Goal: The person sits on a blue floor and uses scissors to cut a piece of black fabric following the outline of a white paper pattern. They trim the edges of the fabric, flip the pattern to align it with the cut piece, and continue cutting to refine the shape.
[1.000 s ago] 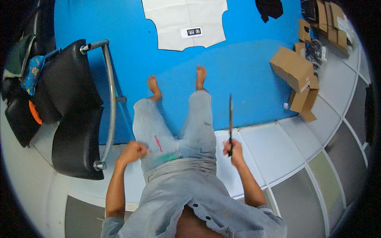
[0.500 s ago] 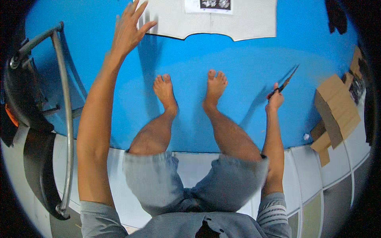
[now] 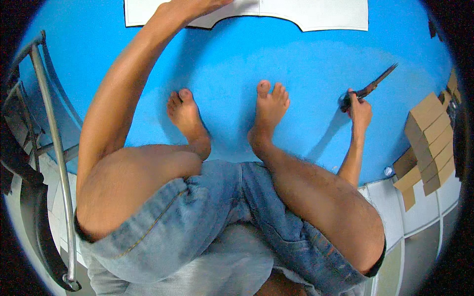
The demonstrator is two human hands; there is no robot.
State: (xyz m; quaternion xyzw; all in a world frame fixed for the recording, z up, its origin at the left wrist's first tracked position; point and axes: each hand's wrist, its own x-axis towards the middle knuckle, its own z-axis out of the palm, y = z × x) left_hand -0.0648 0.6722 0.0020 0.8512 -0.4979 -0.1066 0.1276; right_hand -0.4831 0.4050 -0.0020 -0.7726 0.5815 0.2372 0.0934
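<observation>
A flat white panel (image 3: 331, 16) with a dark lower edge and a curved notch lies at the far side of the blue surface; the frame's top edge cuts it off. My left hand (image 3: 197, 7) reaches over its left part. Most of those fingers are out of the frame, so whether they hold anything is unclear. Off to the right, my right hand (image 3: 360, 113) grips a pair of scissors (image 3: 377, 83) by the dark handles. The blades point up and to the right, away from the panel.
My bare feet (image 3: 190, 118) rest on the blue surface (image 3: 227, 64) between my hands. A metal-framed chair (image 3: 54, 138) stands at the left. Cardboard boxes (image 3: 429, 133) sit at the right, with a small crumpled white thing (image 3: 388, 171) beside them. White tiles (image 3: 419, 207) lie nearer.
I have crouched lower, with my knees bent wide. My left hand moved right over the panel. My right hand and the scissors shifted right. The printed sheet on the panel is no longer in view.
</observation>
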